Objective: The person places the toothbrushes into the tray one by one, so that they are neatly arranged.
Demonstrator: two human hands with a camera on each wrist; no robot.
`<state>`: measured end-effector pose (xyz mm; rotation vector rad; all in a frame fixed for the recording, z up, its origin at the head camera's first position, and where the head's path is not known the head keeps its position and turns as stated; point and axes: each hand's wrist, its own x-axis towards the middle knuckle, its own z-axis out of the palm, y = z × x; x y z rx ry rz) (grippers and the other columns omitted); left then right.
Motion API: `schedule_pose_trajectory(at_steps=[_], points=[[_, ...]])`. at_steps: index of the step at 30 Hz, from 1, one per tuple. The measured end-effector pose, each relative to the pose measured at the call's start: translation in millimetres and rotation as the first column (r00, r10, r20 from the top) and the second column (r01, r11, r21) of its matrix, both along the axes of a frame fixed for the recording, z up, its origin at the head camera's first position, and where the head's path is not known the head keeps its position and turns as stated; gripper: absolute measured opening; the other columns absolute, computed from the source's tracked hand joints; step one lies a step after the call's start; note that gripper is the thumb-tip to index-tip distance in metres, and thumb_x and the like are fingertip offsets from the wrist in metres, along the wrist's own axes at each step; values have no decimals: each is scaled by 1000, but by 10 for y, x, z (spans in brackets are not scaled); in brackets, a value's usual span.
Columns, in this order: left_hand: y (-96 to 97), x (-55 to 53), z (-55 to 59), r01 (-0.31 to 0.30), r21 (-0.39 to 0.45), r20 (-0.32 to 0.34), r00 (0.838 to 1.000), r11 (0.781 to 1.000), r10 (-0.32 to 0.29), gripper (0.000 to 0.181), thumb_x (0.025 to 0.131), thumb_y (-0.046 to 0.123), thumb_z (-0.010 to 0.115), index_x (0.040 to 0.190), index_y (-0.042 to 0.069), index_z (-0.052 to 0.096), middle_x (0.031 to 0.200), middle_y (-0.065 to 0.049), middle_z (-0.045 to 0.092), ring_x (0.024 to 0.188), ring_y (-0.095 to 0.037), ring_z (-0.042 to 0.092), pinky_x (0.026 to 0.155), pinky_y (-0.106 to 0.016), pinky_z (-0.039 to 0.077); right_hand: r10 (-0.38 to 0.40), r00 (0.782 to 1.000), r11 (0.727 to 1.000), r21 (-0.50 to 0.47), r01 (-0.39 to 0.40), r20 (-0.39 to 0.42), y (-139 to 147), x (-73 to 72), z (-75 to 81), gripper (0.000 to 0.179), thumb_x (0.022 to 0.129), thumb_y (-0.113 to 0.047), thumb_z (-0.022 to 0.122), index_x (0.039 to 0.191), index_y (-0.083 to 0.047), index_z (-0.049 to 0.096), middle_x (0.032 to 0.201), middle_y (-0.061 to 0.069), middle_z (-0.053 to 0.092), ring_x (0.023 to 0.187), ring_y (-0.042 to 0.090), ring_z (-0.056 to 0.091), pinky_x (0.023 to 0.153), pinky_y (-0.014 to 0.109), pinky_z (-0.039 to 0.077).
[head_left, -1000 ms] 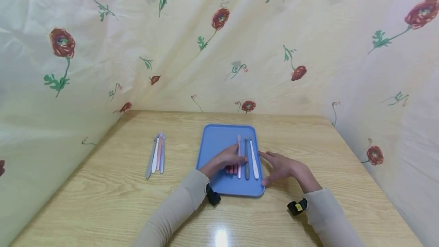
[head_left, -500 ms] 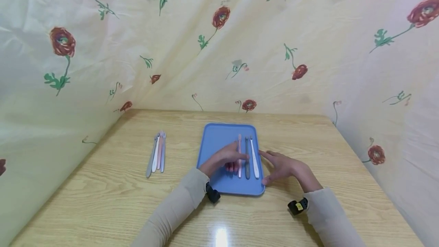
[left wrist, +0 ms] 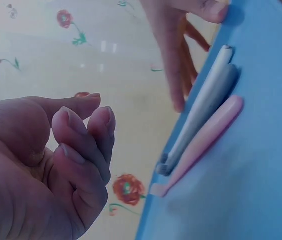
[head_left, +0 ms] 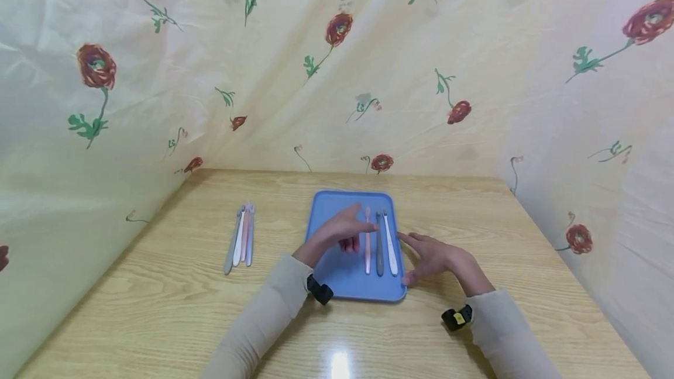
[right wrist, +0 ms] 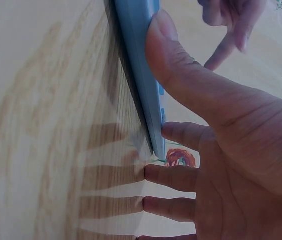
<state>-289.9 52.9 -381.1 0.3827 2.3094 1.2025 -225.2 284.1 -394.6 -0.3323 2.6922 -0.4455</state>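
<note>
A blue tray point(head_left: 342, 282) lies on the table, with a pink toothbrush point(head_left: 368, 259), a grey toothbrush point(head_left: 380, 253) and a white toothbrush point(head_left: 391, 244) side by side along its right part. My left hand point(head_left: 341, 228) hovers over the tray, just left of the pink toothbrush. It holds nothing; the left wrist view shows several fingers loosely bent and one stretched out. At the tray's right edge, my right hand point(head_left: 434, 256) rests with spread fingers. Its thumb touches the tray's side in the right wrist view, and its other fingertips reach the edge and the tabletop.
Several more toothbrushes point(head_left: 244, 238) lie bunched on the wooden table point(head_left: 158, 285), left of the tray. A flowered cloth point(head_left: 284, 63) hangs behind the table and along both sides. Each wrist carries a black strap-on camera point(head_left: 320, 290).
My left hand has come off the pink toothbrush, moving up and slightly left. The toothbrushes stay where they lay in the tray. My right hand has kept its place.
</note>
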Motion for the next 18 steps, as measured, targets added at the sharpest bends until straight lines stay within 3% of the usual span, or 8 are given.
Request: schedule_pose_trajectory(at_steps=[8, 18], points=[[-120, 0, 121, -20, -3, -58, 998, 1000, 20, 88, 92, 44, 62, 157, 18, 10, 52, -5, 59, 37, -13, 48, 38, -27, 40, -8, 1000, 1000, -7, 8, -4, -1, 4, -6, 111, 69, -53, 80, 155, -17, 21, 157, 29, 20, 142, 55, 19, 109, 71, 25], [-385, -79, 163, -29, 12, -62, 998, 999, 30, 87, 92, 44, 62, 157, 19, 9, 53, -5, 59, 37, -14, 48, 36, -24, 38, -7, 1000, 1000, 10, 7, -8, -11, 1, 6, 111, 68, -54, 81, 155, -18, 21, 157, 29, 20, 142, 55, 20, 108, 72, 26]])
